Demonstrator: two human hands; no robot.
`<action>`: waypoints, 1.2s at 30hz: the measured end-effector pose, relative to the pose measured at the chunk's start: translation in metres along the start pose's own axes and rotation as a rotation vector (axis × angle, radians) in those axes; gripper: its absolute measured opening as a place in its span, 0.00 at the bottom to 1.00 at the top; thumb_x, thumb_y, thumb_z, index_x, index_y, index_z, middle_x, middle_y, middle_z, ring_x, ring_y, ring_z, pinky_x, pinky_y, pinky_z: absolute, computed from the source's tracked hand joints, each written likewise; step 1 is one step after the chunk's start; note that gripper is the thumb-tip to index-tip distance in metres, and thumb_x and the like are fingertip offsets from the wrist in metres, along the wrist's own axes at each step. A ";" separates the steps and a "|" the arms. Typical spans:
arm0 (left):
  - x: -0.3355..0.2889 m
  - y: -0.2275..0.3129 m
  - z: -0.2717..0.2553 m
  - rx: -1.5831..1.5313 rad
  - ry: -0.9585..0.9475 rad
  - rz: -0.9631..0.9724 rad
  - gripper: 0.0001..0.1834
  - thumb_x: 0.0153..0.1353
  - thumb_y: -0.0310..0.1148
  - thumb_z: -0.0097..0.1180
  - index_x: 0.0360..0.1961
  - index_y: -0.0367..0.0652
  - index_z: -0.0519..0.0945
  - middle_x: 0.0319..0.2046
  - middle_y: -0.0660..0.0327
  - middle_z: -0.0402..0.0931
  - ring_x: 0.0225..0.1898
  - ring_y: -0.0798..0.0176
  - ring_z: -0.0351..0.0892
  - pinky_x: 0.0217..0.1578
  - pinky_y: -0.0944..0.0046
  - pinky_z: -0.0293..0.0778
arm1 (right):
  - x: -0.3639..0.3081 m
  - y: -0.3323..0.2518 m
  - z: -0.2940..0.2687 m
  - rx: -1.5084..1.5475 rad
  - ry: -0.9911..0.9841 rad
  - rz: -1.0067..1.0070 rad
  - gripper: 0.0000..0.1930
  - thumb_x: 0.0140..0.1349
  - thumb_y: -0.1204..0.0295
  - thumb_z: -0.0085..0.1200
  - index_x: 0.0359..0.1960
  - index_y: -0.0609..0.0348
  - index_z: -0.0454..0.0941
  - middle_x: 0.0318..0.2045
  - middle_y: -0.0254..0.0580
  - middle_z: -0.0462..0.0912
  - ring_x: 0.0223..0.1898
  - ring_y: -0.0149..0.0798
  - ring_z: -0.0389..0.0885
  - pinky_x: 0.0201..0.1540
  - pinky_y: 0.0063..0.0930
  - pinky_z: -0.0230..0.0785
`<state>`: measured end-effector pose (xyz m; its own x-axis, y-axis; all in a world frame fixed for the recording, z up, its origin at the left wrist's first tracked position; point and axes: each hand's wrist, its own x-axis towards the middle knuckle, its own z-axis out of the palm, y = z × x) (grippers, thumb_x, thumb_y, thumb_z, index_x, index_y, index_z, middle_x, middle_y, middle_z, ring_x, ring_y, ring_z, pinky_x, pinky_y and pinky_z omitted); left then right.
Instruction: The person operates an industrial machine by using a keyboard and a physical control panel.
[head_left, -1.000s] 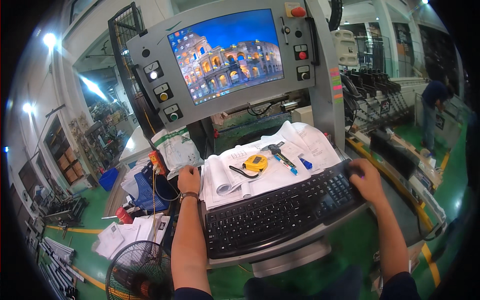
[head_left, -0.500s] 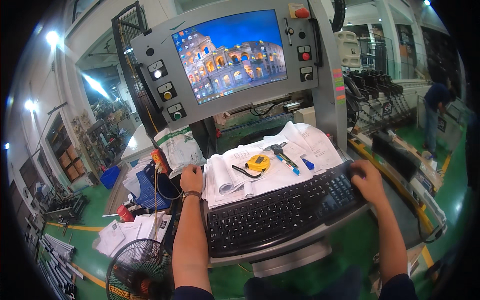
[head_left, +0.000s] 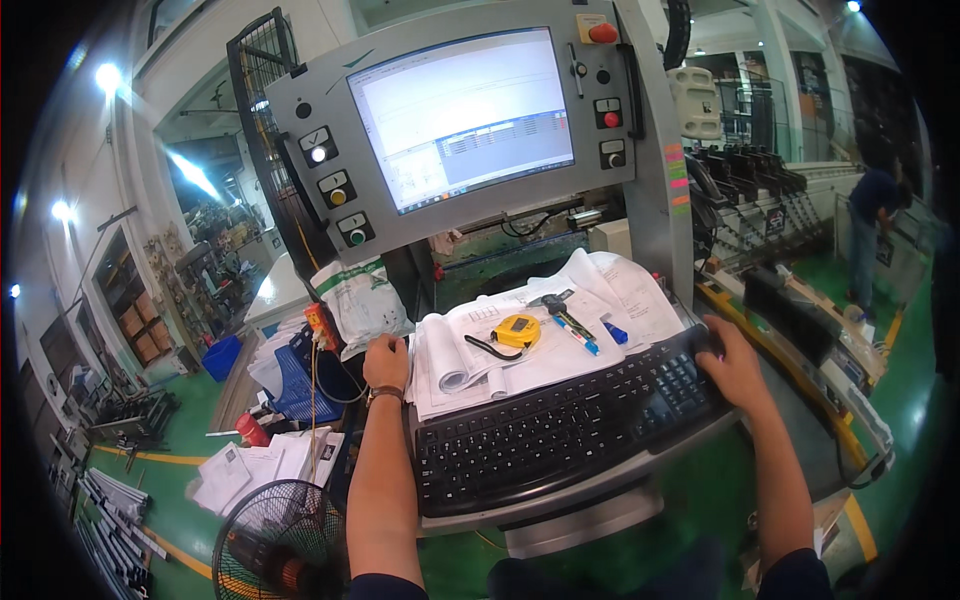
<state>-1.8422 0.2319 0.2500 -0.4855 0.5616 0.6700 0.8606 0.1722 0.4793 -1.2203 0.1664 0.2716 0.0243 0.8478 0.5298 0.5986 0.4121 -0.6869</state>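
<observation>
My left hand (head_left: pixel 386 365) rests closed at the left edge of the tray, next to a stack of papers; its curled fingertips are hidden. At the right end of a black keyboard (head_left: pixel 540 440) sits my right hand (head_left: pixel 733 366), with the thumb at the number keys and the fingers apart from it. Behind the keyboard lie creased drawing sheets (head_left: pixel 640 290), partly rolled up. A yellow tape measure (head_left: pixel 518 330), a dark caliper-like tool (head_left: pixel 552 300), a blue-and-white marker (head_left: pixel 580 338) and a blue cap-like piece (head_left: pixel 616 331) lie on them.
A grey control panel with a lit screen (head_left: pixel 470 120) and several push buttons stands ahead. To the left are a white plastic bag (head_left: pixel 362 305), a blue basket (head_left: pixel 300 385) and a black fan (head_left: pixel 280 550). Another person (head_left: pixel 868 235) stands far right beside machinery.
The screen has switched from a desktop picture of an old building to a white program window with line drawings and a table. Both hands stay nearly where they were.
</observation>
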 end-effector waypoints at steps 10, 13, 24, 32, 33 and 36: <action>-0.001 0.001 0.001 0.010 0.029 0.021 0.11 0.66 0.41 0.67 0.39 0.45 0.90 0.42 0.53 0.87 0.45 0.43 0.88 0.47 0.45 0.82 | 0.004 0.005 0.002 -0.086 -0.090 -0.055 0.30 0.71 0.63 0.60 0.73 0.59 0.73 0.69 0.54 0.77 0.67 0.57 0.79 0.68 0.43 0.73; -0.001 0.001 0.001 0.009 0.032 0.025 0.11 0.66 0.41 0.67 0.39 0.45 0.90 0.42 0.52 0.87 0.45 0.43 0.88 0.46 0.45 0.82 | 0.004 0.011 0.002 -0.095 -0.100 -0.072 0.29 0.73 0.62 0.60 0.73 0.60 0.73 0.70 0.54 0.75 0.68 0.57 0.79 0.69 0.44 0.72; 0.000 -0.004 0.003 0.006 0.015 0.022 0.12 0.66 0.42 0.67 0.40 0.45 0.90 0.42 0.53 0.87 0.46 0.43 0.88 0.47 0.46 0.82 | 0.008 0.020 0.005 -0.122 -0.136 -0.099 0.28 0.75 0.61 0.58 0.71 0.61 0.74 0.73 0.55 0.72 0.71 0.59 0.76 0.72 0.45 0.69; -0.001 -0.005 0.002 -0.003 0.012 0.016 0.11 0.66 0.42 0.67 0.40 0.46 0.90 0.43 0.54 0.88 0.46 0.43 0.88 0.47 0.46 0.82 | 0.008 0.017 0.004 -0.145 -0.158 -0.080 0.27 0.74 0.60 0.59 0.69 0.61 0.76 0.73 0.55 0.72 0.71 0.59 0.76 0.72 0.45 0.70; -0.001 -0.003 0.002 -0.004 0.011 0.017 0.11 0.66 0.42 0.67 0.40 0.46 0.90 0.43 0.54 0.88 0.46 0.43 0.88 0.47 0.46 0.82 | 0.008 0.018 0.004 -0.146 -0.157 -0.079 0.27 0.74 0.60 0.59 0.69 0.61 0.76 0.73 0.55 0.72 0.71 0.59 0.76 0.72 0.45 0.70; -0.001 0.001 0.002 -0.004 -0.008 0.005 0.12 0.66 0.42 0.67 0.40 0.46 0.90 0.43 0.54 0.88 0.47 0.43 0.88 0.48 0.46 0.83 | 0.008 0.022 0.004 -0.080 -0.136 -0.102 0.27 0.72 0.60 0.61 0.69 0.60 0.77 0.73 0.55 0.72 0.70 0.58 0.77 0.72 0.44 0.70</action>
<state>-1.8409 0.2325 0.2485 -0.4804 0.5687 0.6677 0.8622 0.1664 0.4785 -1.2102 0.1837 0.2584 -0.1450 0.8423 0.5191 0.6544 0.4752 -0.5882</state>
